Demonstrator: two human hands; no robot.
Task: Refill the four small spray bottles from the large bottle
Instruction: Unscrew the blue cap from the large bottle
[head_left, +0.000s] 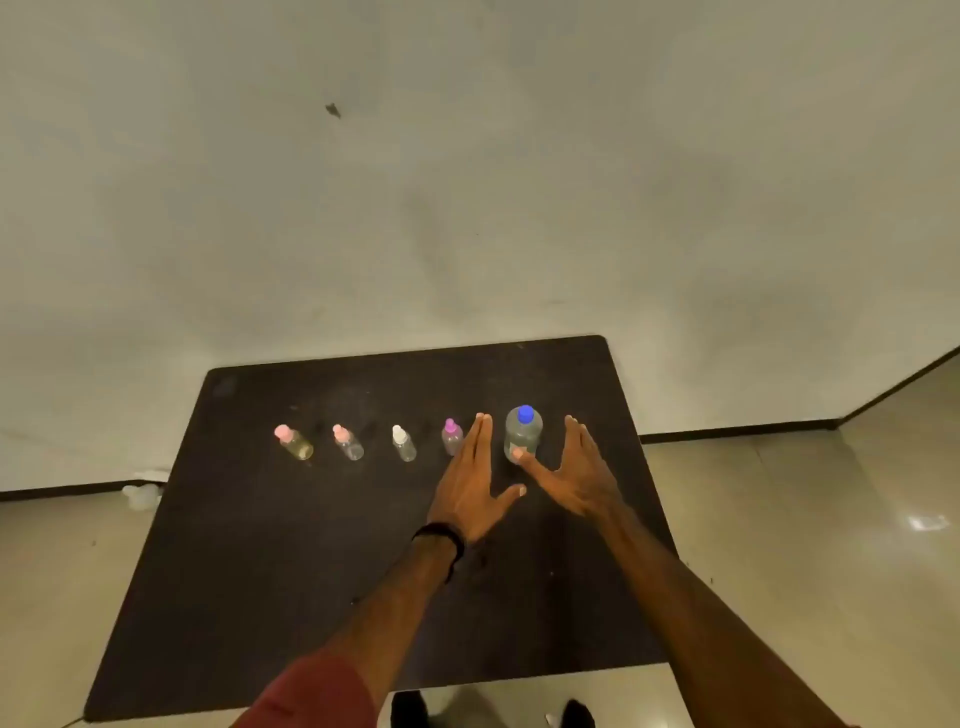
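Head view: your left hand and right hand are both flat and spread wide, holding nothing. The big bottle with the blue cap stands up between them on the black tabletop (your right thumb tip looks like it touches its bottom). Four small spray bottles stand in a row toward 9 o'clock from the big bottle. The purple-topped one is just beside your left fingertips.
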